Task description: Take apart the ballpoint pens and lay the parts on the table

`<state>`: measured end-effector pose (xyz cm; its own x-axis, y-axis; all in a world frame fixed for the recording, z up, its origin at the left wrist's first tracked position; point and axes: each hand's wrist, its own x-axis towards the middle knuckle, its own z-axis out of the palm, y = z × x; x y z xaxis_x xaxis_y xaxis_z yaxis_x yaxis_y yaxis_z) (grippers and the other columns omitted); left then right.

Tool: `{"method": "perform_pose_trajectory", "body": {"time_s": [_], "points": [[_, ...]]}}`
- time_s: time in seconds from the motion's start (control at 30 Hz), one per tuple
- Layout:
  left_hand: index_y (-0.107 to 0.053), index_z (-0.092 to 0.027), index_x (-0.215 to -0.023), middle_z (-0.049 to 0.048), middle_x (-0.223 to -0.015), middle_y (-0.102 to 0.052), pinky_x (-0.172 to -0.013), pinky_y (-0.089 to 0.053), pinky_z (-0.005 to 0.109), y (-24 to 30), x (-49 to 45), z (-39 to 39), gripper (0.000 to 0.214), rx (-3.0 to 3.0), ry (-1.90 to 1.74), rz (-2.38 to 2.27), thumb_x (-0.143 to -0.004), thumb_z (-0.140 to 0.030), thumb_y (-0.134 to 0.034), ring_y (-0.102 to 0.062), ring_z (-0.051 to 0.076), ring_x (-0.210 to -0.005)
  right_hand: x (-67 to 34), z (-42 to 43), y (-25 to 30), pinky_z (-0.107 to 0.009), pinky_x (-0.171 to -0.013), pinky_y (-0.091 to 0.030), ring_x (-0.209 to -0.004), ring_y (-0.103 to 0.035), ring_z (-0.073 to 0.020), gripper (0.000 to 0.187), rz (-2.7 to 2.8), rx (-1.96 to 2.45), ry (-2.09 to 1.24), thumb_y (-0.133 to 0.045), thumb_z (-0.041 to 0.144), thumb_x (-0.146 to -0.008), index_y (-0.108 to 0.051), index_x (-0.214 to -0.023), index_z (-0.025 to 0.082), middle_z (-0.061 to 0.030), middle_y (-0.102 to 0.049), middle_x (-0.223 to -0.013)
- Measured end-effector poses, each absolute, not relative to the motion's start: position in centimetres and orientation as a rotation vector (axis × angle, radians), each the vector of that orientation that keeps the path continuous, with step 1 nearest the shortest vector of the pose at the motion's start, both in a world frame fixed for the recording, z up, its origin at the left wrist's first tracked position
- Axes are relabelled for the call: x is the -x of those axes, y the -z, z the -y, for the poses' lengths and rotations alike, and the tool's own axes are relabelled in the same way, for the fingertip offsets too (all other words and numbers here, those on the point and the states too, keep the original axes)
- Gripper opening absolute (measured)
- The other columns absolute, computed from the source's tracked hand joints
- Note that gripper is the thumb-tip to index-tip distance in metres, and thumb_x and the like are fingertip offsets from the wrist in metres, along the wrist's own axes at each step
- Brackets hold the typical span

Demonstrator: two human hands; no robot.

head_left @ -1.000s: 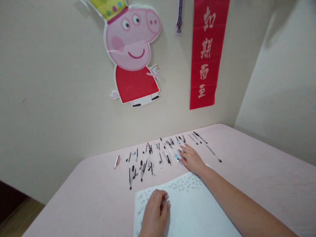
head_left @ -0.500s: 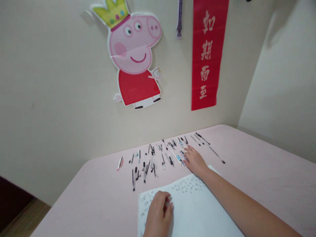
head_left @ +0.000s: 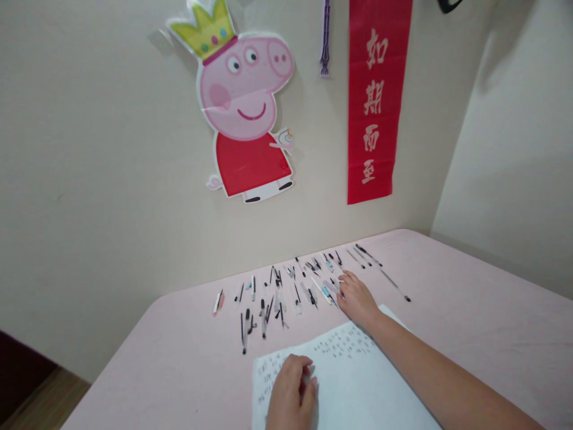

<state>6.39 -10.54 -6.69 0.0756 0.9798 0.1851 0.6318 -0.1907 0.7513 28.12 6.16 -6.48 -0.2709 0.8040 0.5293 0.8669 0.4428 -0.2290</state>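
My left hand [head_left: 293, 391] rests on a sheet of paper [head_left: 358, 382] with handwriting along its upper and left edges. Its fingers are loosely curled, a gap shows between thumb and forefinger, and no object is visible in it. Beyond the paper, my right hand [head_left: 358, 298] lies low over the pink tabletop with fingers spread. Its fingertips are beside a blue-and-white pen piece [head_left: 328, 292] and other small pen parts; any contact is hard to make out. Several dismantled pens lie leftward, among them a black-capped pen barrel [head_left: 263, 318] and a pink-and-white pen piece [head_left: 216, 303].
The pink tabletop [head_left: 179, 364] meets a wall at the back. Slim pens [head_left: 369, 255] lie at the far right, and a dark-tipped clear rod [head_left: 395, 283] lies closer. A pig cutout [head_left: 253, 161] and red banner [head_left: 373, 119] hang on the wall.
The whole view has shifted slightly, so things appear a little lower. Both hands stay in nearly the same places, and no pen part has clearly moved.
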Motion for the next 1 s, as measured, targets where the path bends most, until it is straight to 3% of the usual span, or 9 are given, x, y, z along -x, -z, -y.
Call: {"method": "perform_pose_trajectory", "body": {"time_s": [0.2, 0.37, 0.47, 0.57, 0.67, 0.83, 1.0], "points": [[-0.061, -0.019, -0.095, 0.0058, -0.084, -0.062, -0.071, -0.047, 0.032, 6.2, -6.5, 10.7, 0.020, -1.810, -1.045, -1.568, -0.080, -0.022, -0.047, -0.057, 0.018, -0.073, -28.5, -6.5, 6.4, -0.044, -0.099, -0.040, -0.112, -0.048, -0.0278, 0.013, 1.970, 1.247, 0.077, -0.055, 0.014, -0.075, -0.060, -0.064, 0.019, -0.0121, -0.064, -0.100], [-0.060, -0.019, -0.098, 0.0066, -0.089, -0.062, -0.071, -0.049, 0.032, 5.8, -6.3, 10.8, 0.019, -1.865, -1.028, -1.540, -0.085, -0.023, -0.046, -0.058, 0.018, -0.075, -27.5, -5.8, 5.8, -0.042, -0.095, -0.042, -0.104, -0.052, -0.0236, 0.010, 1.965, 0.998, -0.190, -0.057, 0.013, -0.074, -0.059, -0.068, 0.020, -0.0082, -0.064, -0.097], [-0.061, -0.020, -0.101, 0.0105, -0.101, -0.061, -0.084, -0.048, 0.038, 5.8, -5.9, 10.7, 0.023, -1.984, -1.103, -1.605, -0.087, -0.025, -0.044, -0.058, 0.022, -0.094, -26.1, -4.6, 5.0, -0.039, -0.093, -0.042, -0.102, -0.054, -0.0215, 0.013, 2.039, 0.892, -0.372, -0.060, 0.010, -0.072, -0.059, -0.064, 0.020, -0.0071, -0.065, -0.097], [-0.060, -0.021, -0.112, 0.0124, -0.123, -0.056, -0.101, -0.038, 0.048, 6.1, -5.3, 10.5, 0.030, -2.130, -1.179, -1.727, -0.088, -0.024, -0.043, -0.047, 0.026, -0.119, -24.7, -3.0, 4.0, -0.038, -0.092, -0.042, -0.100, -0.055, -0.0203, 0.014, 2.158, 0.766, -0.532, -0.063, 0.009, -0.070, -0.059, -0.063, 0.020, -0.0056, -0.066, -0.095], [-0.055, -0.022, -0.122, 0.0104, -0.133, -0.052, -0.104, -0.033, 0.052, 6.5, -4.9, 10.1, 0.036, -2.243, -1.182, -1.822, -0.088, -0.023, -0.044, -0.038, 0.026, -0.128, -23.5, -1.3, 3.1, -0.034, -0.089, -0.045, -0.093, -0.058, -0.0180, 0.012, 2.260, 0.635, -0.665, -0.064, 0.010, -0.069, -0.060, -0.063, 0.020, -0.0044, -0.066, -0.090], [-0.060, -0.020, -0.116, 0.0107, -0.113, -0.065, -0.101, -0.036, 0.051, 6.6, -4.7, 9.9, 0.032, -2.324, -1.081, -1.753, -0.088, -0.026, -0.047, -0.056, 0.026, -0.109, -22.0, 0.5, 2.7, -0.030, -0.084, -0.046, -0.085, -0.060, -0.0156, 0.011, 2.272, 0.486, -0.836, -0.063, 0.010, -0.068, -0.060, -0.061, 0.018, -0.0032, -0.066, -0.081], [-0.065, -0.020, -0.101, 0.0089, -0.096, -0.070, -0.082, -0.050, 0.038, 5.9, -5.2, 10.3, 0.027, -2.125, -1.025, -1.677, -0.091, -0.031, -0.042, -0.063, 0.022, -0.091, -22.2, -0.1, 3.1, -0.029, -0.080, -0.047, -0.081, -0.061, -0.0155, 0.011, 2.274, 0.458, -0.898, -0.064, 0.022, -0.076, -0.062, -0.065, 0.019, -0.0023, -0.066, -0.076]]}}
